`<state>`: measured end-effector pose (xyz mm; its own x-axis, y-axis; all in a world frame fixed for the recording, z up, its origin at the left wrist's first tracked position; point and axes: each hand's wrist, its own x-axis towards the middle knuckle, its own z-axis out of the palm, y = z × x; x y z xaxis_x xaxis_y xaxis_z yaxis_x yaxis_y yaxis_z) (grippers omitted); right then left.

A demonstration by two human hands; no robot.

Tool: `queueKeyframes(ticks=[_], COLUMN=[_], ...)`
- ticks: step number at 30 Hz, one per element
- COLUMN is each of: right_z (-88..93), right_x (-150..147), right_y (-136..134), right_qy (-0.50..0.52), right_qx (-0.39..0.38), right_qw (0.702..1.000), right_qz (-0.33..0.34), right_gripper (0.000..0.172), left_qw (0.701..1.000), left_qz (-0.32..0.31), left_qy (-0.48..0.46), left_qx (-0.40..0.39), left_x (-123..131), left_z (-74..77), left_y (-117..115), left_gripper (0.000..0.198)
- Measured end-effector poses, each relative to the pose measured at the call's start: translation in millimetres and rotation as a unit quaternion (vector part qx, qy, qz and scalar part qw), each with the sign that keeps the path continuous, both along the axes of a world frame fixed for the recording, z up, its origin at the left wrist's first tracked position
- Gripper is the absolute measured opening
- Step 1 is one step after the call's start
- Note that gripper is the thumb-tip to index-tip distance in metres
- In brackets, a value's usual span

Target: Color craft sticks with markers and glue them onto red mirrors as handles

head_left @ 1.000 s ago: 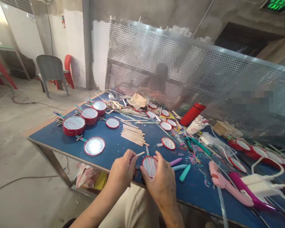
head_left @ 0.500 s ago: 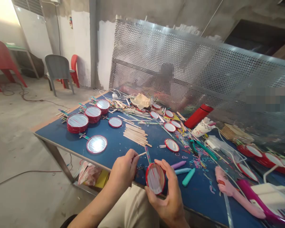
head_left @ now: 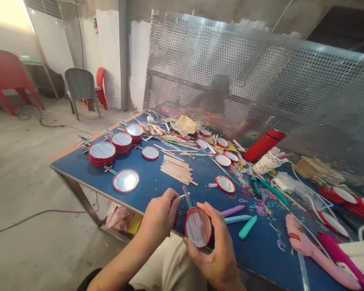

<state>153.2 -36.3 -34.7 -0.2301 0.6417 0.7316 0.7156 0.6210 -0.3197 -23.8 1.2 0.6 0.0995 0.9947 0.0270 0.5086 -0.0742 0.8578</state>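
Note:
In my right hand (head_left: 220,246) is a small toy banjo (head_left: 197,227), a round disc with a red rim and thin lines running across its face. Fingers and thumb grip the rim from the right side. From its top edge a coloured flat stick neck (head_left: 187,198) points up and slightly left. My left hand (head_left: 161,213) is closed in a pinch around a thin pale stick (head_left: 183,195), whose far end is at the neck. Whether the stick is fixed there I cannot tell. Flat craft sticks (head_left: 176,169) lie in a row beyond my hands.
Stacks of similar red-rimmed discs (head_left: 102,150) stand at the left, with a single one (head_left: 125,180) nearer. Right of my hands lie coloured tubes (head_left: 247,227), teal-handled pliers (head_left: 269,190), loose rubber bands (head_left: 262,206) and a pink glue gun (head_left: 303,240). A red bottle (head_left: 264,144) leans behind.
The view has shifted slightly, so the table things sit a little differently in frame. Both hands keep their holds, and the banjo's face has turned slightly more toward me.

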Motion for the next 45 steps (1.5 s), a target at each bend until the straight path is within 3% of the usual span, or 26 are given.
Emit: queueKeyframes(ticks=[45], right_z=[2.3], right_x=[2.1], right_y=[4.1], right_qy=[-0.031], right_qx=[-0.021], right_qw=[0.999], right_qz=[0.008], right_gripper=[0.066], left_qw=[0.999], left_qz=[0.017], left_qy=[-0.044], left_qx=[0.006], left_x=[0.6], left_z=[1.8], left_y=[-2.8], left_gripper=[0.021])
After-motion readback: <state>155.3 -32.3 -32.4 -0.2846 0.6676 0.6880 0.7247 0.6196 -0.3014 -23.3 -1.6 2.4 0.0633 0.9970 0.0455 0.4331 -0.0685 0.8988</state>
